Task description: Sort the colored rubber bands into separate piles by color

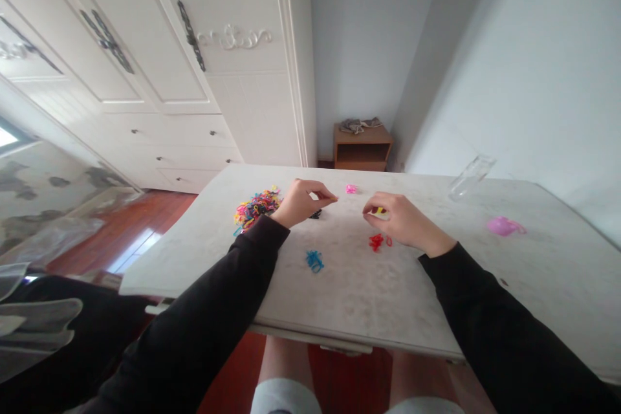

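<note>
My left hand (pixel 306 200) is raised a little over the table, thumb and forefinger pinched together; whatever sits in the pinch is too small to name. Beside its wrist lies a mixed heap of coloured elastic bands (pixel 255 208), and a small black pile (pixel 316 214) shows partly under the hand. My right hand (pixel 392 215) hovers with fingertips pressed together, nearest to a pile of red bands (pixel 376 242). Some yellow bands (pixel 379 210) show behind its fingers, partly hidden. A blue pile (pixel 314 261) lies in front, and a pink pile (pixel 351 189) sits farther back between the hands.
The pale table (pixel 339 301) carries a clear glass (pixel 469 178) at the back right and a pink pouch-like object (pixel 503 226) with a loop. A white wardrobe (pixel 252 103) stands behind on the left, a small wooden cabinet (pixel 363 142) behind the table.
</note>
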Demonstrator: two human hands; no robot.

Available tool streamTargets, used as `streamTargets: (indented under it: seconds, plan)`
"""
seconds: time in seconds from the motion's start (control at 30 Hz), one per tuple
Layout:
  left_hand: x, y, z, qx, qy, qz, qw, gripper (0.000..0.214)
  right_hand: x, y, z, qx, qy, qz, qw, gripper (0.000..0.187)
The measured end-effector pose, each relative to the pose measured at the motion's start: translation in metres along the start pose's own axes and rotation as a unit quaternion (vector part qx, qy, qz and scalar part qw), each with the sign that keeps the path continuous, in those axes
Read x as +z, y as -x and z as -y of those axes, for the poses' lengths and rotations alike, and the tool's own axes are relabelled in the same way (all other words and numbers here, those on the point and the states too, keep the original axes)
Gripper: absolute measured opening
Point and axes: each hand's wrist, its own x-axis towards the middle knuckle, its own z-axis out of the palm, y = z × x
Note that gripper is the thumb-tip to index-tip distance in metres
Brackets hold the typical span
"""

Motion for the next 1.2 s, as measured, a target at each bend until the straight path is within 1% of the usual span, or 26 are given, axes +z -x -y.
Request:
streamTargets:
  seconds: [0.1,0.2,0.3,0.4,0.53,0.67,0.77,0.87,0.97,1.2]
  plan:
    - [0.007,0.004,-0.008,0.016,0.024,0.006,1.000,0.018,0.003,0.000,0.004,-0.023,-0.022,-0.016,0.999,0.011]
    - [0.011,0.006,-0.011,0.027,0.054,0.016,0.998,0.018,0.008,0.000,0.008,-0.045,-0.061,-0.018,0.997,0.017]
    - [0.013,0.006,-0.011,0.028,0.068,0.024,0.997,0.017,0.013,-0.001,0.010,-0.045,-0.093,-0.030,0.994,0.019]
    - [0.014,0.007,-0.012,0.025,0.080,0.029,0.996,0.017,0.018,-0.002,0.011,-0.035,-0.107,-0.049,0.992,0.014]
    - [0.015,0.009,-0.013,0.018,0.096,0.045,0.994,0.017,0.020,-0.003,0.013,-0.031,-0.113,-0.049,0.992,0.007]
    - [0.018,0.009,-0.015,0.006,0.103,0.052,0.993,0.018,0.019,-0.003,0.016,-0.035,-0.095,-0.064,0.993,0.010]
    - [0.018,0.009,-0.015,0.011,0.103,0.049,0.993,0.018,0.017,-0.003,0.017,-0.032,-0.082,-0.077,0.993,0.011]
    - [0.018,0.007,-0.015,0.006,0.098,0.040,0.994,0.019,0.015,-0.004,0.013,-0.013,-0.065,-0.097,0.993,0.011]
    - [0.016,0.006,-0.013,-0.006,0.089,0.045,0.995,0.017,0.012,-0.007,0.007,0.021,-0.067,-0.115,0.991,0.010]
    - [0.016,0.002,-0.004,-0.020,0.078,0.029,0.996,0.013,0.012,-0.013,-0.014,0.105,-0.080,-0.157,0.979,0.010]
